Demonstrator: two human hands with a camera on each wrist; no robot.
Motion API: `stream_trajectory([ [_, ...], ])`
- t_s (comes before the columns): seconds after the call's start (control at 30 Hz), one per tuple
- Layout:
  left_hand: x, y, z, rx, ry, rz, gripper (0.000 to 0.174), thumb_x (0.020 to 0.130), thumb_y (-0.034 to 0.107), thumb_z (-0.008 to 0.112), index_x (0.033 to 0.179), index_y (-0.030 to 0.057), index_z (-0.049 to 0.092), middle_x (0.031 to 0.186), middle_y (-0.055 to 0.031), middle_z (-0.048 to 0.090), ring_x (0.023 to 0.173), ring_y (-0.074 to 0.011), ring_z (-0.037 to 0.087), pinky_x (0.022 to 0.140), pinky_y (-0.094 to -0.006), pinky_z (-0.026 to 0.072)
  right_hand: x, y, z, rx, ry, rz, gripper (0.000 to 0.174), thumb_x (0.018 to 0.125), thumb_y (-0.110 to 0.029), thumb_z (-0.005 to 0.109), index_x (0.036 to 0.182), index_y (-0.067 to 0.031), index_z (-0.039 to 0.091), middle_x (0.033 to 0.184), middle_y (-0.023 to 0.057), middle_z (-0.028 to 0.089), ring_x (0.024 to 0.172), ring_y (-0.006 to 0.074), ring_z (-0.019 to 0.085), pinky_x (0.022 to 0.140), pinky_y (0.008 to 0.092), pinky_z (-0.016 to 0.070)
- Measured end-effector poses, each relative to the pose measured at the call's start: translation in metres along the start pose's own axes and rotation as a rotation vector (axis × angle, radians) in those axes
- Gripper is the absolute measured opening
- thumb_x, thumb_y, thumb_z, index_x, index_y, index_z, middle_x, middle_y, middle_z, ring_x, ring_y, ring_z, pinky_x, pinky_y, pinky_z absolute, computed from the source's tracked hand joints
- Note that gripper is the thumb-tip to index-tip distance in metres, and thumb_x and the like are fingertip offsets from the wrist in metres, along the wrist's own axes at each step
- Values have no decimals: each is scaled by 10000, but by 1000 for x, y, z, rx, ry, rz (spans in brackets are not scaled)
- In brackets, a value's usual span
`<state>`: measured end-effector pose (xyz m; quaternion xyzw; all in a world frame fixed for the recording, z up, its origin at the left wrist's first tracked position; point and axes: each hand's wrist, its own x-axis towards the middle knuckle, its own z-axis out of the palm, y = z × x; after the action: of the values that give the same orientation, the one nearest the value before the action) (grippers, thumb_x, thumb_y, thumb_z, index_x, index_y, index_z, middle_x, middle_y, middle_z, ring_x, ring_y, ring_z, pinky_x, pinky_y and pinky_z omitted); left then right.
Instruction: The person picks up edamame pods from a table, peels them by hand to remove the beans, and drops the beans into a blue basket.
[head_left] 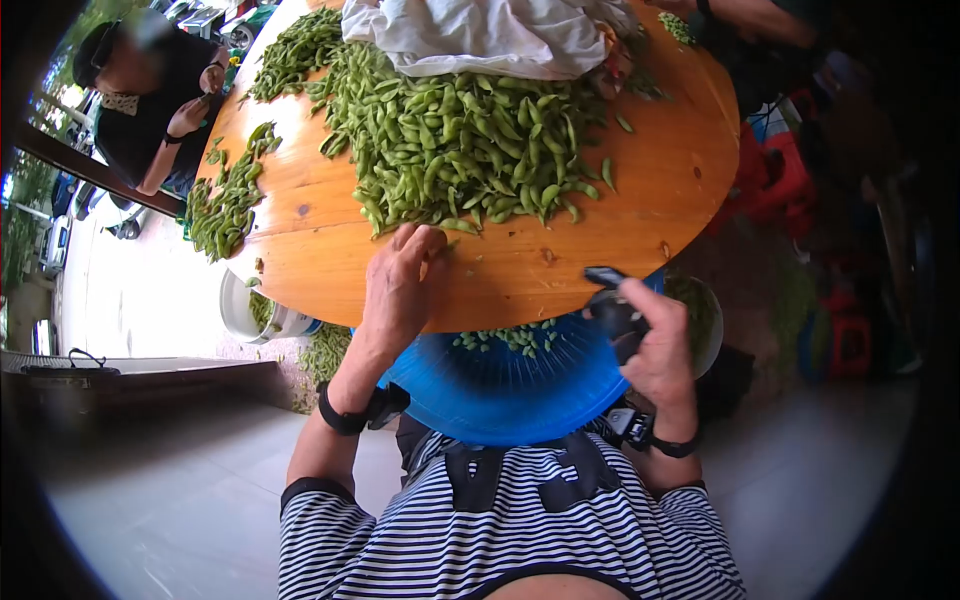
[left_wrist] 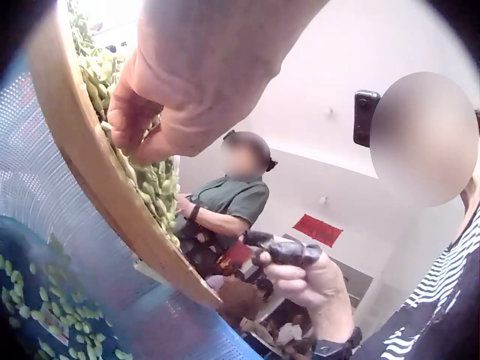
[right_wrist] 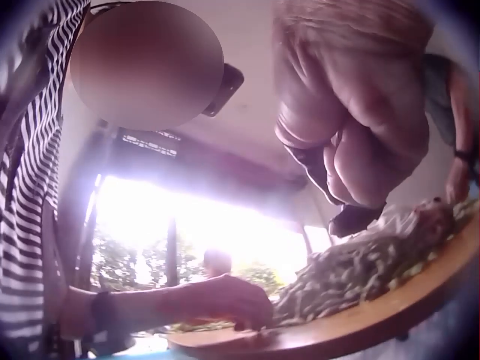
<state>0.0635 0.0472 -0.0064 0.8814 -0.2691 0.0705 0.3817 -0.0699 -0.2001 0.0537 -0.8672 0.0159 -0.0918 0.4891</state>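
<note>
Green pods (head_left: 450, 150) lie in a large pile on the round wooden table (head_left: 320, 270). At the pile's near edge, the left hand (head_left: 398, 285) reaches down with bent fingers; in the left wrist view this hand (left_wrist: 187, 90) has its fingertips among pods (left_wrist: 154, 191), and whether they pinch one is hidden. Over the table's near right edge, the right hand (head_left: 662, 345) grips a black tool (head_left: 618, 318). The left wrist view also shows the right hand (left_wrist: 311, 289) curled round the black tool (left_wrist: 289, 251), held clear of the pods.
Below the table edge, a blue basin (head_left: 480, 390) holds shelled beans (head_left: 510, 340). White cloth (head_left: 480, 35) covers the pile's far side. Smaller pods (head_left: 228, 210) lie at left, near a white bucket (head_left: 240, 305). Another person (head_left: 150, 110) is at the far left, and a red stool (head_left: 780, 180) stands at right.
</note>
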Motion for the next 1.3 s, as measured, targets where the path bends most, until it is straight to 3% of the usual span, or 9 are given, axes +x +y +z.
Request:
stream_trajectory([
  [0.07,-9,13,-1,-78,-66,-63,123,817,-38,629,924,23,631,863,-85,634,741,-164,617,642,-282,481,6,-5,14,119,-125,68,400,768,71,526,1147,6,635,701,87,579,656,109,555,620,265,451],
  [0.17,-18,42,5,-984,-99,-398,88,854,2,697,907,10,628,821,-26,629,707,-76,579,583,-222,460,12,-10,38,216,-127,94,304,830,44,541,1117,16,636,691,30,553,628,92,522,605,241,459],
  [0.33,-26,62,23,-1116,-145,-437,114,856,4,698,951,-6,635,792,-9,617,722,-72,574,621,-200,455,11,1,39,797,-256,404,134,869,-92,600,940,21,609,646,-27,510,572,31,472,498,202,386],
  [0.5,-25,71,36,-1042,-6,-268,109,848,-12,702,925,-2,626,809,-3,613,732,-58,555,642,-200,445,7,15,39,849,-250,316,471,907,-435,610,944,34,588,625,-40,473,543,26,433,468,189,341],
  [0.73,-28,62,40,-1501,-166,-531,186,847,39,710,975,29,575,821,-88,625,621,-96,507,551,-208,391,11,23,36,1045,-312,231,498,894,-445,641,954,48,598,624,-47,450,532,18,404,461,175,317],
  [0.93,-28,58,50,-1904,-302,-646,256,852,92,715,1048,29,563,823,-93,628,620,-102,502,532,-201,366,11,27,38,1176,-333,317,365,942,-292,590,977,71,595,638,-44,456,531,12,407,459,164,320],
  [1.07,-28,64,46,-1576,-241,-591,260,867,96,704,1077,20,571,832,-56,625,640,-91,508,550,-203,386,6,17,35,826,-261,303,196,884,-138,583,955,43,603,644,-12,474,575,47,446,520,206,376],
  [1.13,-29,63,43,-1032,-235,-288,211,908,63,653,1095,3,576,846,-44,636,660,-102,559,616,-222,471,4,15,39,584,-237,302,188,858,-138,612,943,30,602,662,5,487,605,64,466,551,227,397],
  [1.3,-32,62,35,-755,-287,-349,258,970,104,568,1187,-32,604,816,-9,628,710,-83,574,690,-218,471,0,20,54,296,-75,77,181,749,-45,631,901,20,557,745,94,483,658,195,502,595,304,411],
])
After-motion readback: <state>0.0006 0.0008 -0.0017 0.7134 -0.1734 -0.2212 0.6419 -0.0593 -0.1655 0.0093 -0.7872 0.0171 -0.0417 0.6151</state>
